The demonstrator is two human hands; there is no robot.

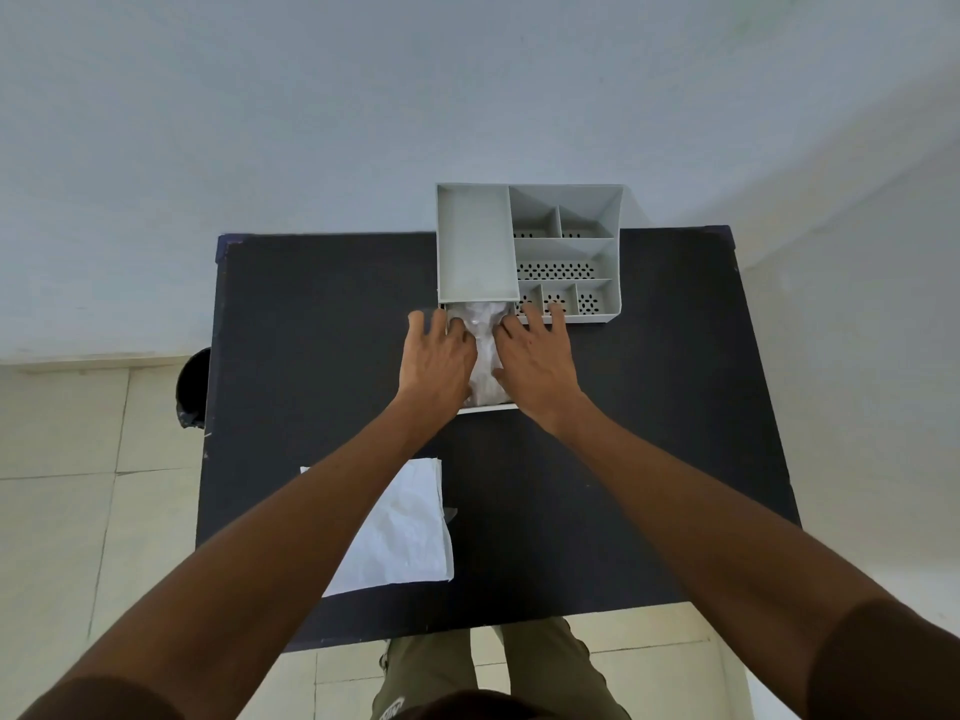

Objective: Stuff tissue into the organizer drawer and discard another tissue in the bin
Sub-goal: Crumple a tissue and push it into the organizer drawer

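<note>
A person is standing at a dark table (pixel 623 459) and working both hands over the pulled-out drawer (pixel 485 406) of a grey organizer (pixel 608 298) that is sitting at the far edge of the tabletop. The left hand (pixel 439 363) is lying palm down with its fingers spread, pressing on the left side of a crumpled tissue (pixel 483 350) that is filling the drawer; the right hand (pixel 535 363) is doing the same on the right side, fingers splayed, with its fingertips reaching toward the organizer's front wall. Neither hand is closing around anything: both are flat and open, pushing down rather than gripping. The tissue is bulging up between the two hands, its far end tucking in under the organizer's body, so the stuffing step looks to be well under way but not finished, and the drawer is standing open with its front edge showing just below the wrists. A second tissue (pixel 400 532) is lying flat and untouched on the near left part of the table, well apart from the organizer, partly crossed by the left forearm. The bin (pixel 193 387), dark and round, is peeking out from behind the table's left edge on the floor. Judging from this, the first half of the task is nearing its end, perhaps with the drawer yet to be pushed shut, while the whole discarding step, picking up the flat tissue and dropping it in the bin, is waiting to be started.
</note>
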